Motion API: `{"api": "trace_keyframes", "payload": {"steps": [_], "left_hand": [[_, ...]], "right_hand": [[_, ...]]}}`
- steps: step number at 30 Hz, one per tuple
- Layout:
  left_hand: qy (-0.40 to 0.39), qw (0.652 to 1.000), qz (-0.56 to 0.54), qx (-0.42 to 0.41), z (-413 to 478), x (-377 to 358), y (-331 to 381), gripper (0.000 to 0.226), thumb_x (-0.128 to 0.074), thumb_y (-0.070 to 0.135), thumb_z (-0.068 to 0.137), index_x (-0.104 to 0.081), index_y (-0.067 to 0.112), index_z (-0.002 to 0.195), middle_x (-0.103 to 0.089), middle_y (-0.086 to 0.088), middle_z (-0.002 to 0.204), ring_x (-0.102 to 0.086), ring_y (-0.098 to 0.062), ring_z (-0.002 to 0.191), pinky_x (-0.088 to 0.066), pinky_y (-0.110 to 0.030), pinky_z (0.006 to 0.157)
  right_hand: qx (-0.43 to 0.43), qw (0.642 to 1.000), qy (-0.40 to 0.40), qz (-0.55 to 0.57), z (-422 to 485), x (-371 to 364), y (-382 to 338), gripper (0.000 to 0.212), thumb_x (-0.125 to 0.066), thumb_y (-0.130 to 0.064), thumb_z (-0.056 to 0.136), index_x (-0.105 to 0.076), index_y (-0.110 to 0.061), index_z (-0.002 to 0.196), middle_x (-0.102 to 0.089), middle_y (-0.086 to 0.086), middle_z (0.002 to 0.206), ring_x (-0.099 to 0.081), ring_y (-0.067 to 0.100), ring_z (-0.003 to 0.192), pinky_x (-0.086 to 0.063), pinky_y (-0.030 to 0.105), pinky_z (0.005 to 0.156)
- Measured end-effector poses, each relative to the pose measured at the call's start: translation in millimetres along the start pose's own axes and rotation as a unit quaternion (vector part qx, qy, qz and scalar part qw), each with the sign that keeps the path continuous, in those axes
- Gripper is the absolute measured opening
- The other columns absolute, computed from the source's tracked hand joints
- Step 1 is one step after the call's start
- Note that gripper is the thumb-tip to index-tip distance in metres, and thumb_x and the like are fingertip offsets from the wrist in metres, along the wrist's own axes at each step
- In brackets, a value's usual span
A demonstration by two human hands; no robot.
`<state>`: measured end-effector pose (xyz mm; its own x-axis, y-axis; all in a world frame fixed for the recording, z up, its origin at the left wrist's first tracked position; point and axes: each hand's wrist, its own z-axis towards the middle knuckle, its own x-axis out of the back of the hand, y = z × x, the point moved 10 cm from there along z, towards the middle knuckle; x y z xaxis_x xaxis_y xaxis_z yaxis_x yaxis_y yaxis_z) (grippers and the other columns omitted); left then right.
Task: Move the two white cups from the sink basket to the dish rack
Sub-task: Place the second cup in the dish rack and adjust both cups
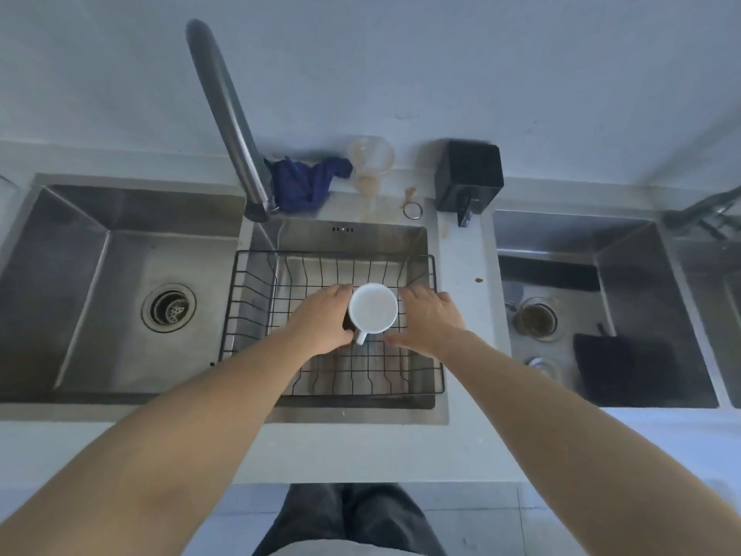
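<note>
One white cup (373, 307) with a small handle pointing toward me sits in the black wire basket (236, 315) over the middle sink. My left hand (320, 319) wraps the cup's left side, fingers at its far edge and thumb by the handle. My right hand (431, 319) hovers just right of the cup with fingers spread and a narrow gap to it. Only this one white cup shows. I cannot tell whether its round white face is the mouth or the base.
A tall steel faucet (228, 114) rises behind the basket's left corner. A blue cloth (308, 180), a clear plastic cup (371, 162) and a black box (469, 174) line the back ledge. The left sink (120, 294) holds only a drain. The right sink (601, 274) holds a glass (535, 319) and a dark pad (617, 363).
</note>
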<state>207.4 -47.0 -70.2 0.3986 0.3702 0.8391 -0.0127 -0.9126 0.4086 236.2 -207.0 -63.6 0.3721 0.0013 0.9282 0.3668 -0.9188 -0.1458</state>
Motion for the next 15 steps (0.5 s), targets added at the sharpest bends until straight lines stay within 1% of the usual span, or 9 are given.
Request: {"api": "trace_keyframes", "payload": {"steps": [2,6,10,15], "left_hand": [[-0.008,1.000,-0.021,-0.009,8.9,-1.9,-1.2,0.079,-0.084,0.031,0.071,-0.048,0.019,0.141,-0.059,-0.001,0.135,-0.058,-0.023,0.121,-0.052,-0.041,0.099],[-0.020,0.998,-0.047,-0.035,20.7,-4.4,2.7,0.078,-0.090,0.037,0.067,-0.053,0.026,0.135,-0.062,0.004,0.129,-0.059,-0.020,0.117,-0.053,-0.044,0.095],[-0.039,0.996,-0.058,-0.054,27.8,-6.5,2.2,0.081,-0.092,0.038,0.063,-0.053,0.029,0.134,-0.062,0.006,0.127,-0.058,-0.018,0.116,-0.052,-0.043,0.096],[-0.048,0.994,-0.064,-0.068,35.3,-7.0,-2.4,0.080,-0.094,0.034,0.062,-0.054,0.030,0.132,-0.063,0.008,0.124,-0.059,-0.017,0.113,-0.051,-0.039,0.094]], "right_hand": [[0.004,1.000,0.006,-0.003,5.2,-2.8,-1.3,0.080,-0.071,-0.067,0.066,-0.049,-0.025,0.131,-0.058,-0.004,0.118,-0.054,0.018,0.109,-0.033,0.037,0.098],[-0.003,1.000,0.017,-0.014,11.2,-4.7,-0.4,0.078,-0.074,-0.068,0.064,-0.052,-0.026,0.127,-0.059,-0.006,0.111,-0.055,0.017,0.104,-0.033,0.035,0.096],[-0.009,1.000,0.013,-0.010,14.5,-9.6,-2.2,0.078,-0.076,-0.065,0.064,-0.052,-0.026,0.127,-0.059,-0.005,0.113,-0.056,0.017,0.105,-0.033,0.035,0.098],[-0.030,0.999,0.019,0.002,16.0,-14.4,-4.5,0.079,-0.080,-0.062,0.065,-0.053,-0.024,0.129,-0.060,-0.004,0.114,-0.057,0.019,0.107,-0.035,0.035,0.098]]}}
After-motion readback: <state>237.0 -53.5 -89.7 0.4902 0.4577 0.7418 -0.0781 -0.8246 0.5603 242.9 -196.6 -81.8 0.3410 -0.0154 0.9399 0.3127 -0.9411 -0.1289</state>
